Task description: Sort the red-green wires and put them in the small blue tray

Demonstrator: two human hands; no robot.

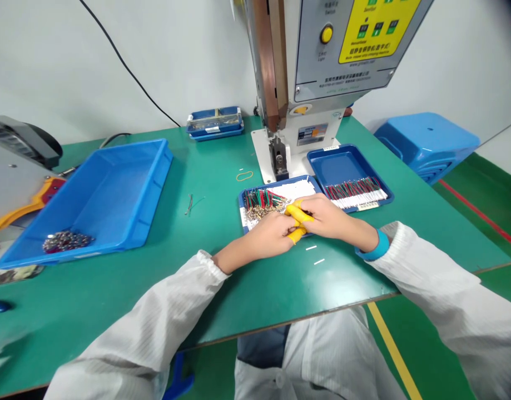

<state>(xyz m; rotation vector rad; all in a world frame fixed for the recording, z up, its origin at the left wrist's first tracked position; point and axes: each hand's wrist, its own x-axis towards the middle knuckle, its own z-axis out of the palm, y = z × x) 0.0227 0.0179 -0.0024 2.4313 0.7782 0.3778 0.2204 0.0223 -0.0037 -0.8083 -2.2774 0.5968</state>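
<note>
My left hand and my right hand meet over the front edge of a small blue tray, fingertips pinched together. Yellow finger covers wrap several fingertips. Anything between the fingers is hidden or too small to make out. Under the hands, the tray holds short red and green wires with gold-coloured metal ends, beside a heap of white sleeves. Touching it on the right is a second blue tray, where a row of wires with white sleeves lies side by side.
A terminal crimping machine stands behind the trays. Left is a large blue bin with a pile of metal-ended parts. A rubber band, a loose wire and two white sleeves lie on the green table.
</note>
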